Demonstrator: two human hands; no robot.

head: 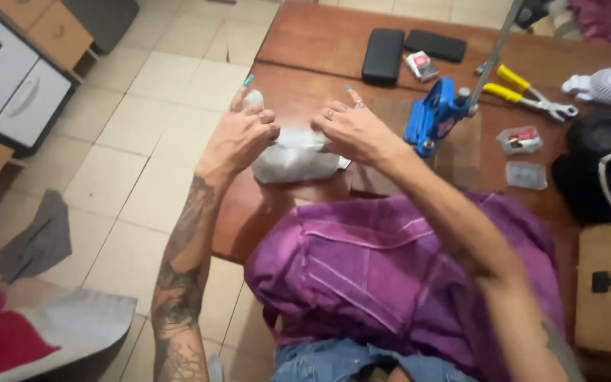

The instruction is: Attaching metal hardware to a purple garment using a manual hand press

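1. Bottom of frame: a purple garment (390, 269) lies bunched across the near edge of the wooden table (305, 42), above a strip of blue denim (334, 362).
2. Centre of frame: a small clear plastic bag (293, 157) rests on the table, just beyond the garment.
3. Left hand (243, 134): fingers curled narrowly, pinching the upper left corner of the bag, index finger raised.
4. Right hand (351, 127): fingers partly curled, pressing on the bag's upper right edge; whether it grips fully cannot be told.
5. Step in hand, as judged: both hands appear to be working the mouth of the bag. The next move would call for a firm two-sided grip so that the thin film does not slip.
6. Right of centre: a blue hand press (434, 113) stands just beside the right hand.
7. Upper right: yellow-handled pliers (525, 93) and two small clear boxes (521, 140).
8. Top centre: two black cases (383, 54), well apart from the hands.
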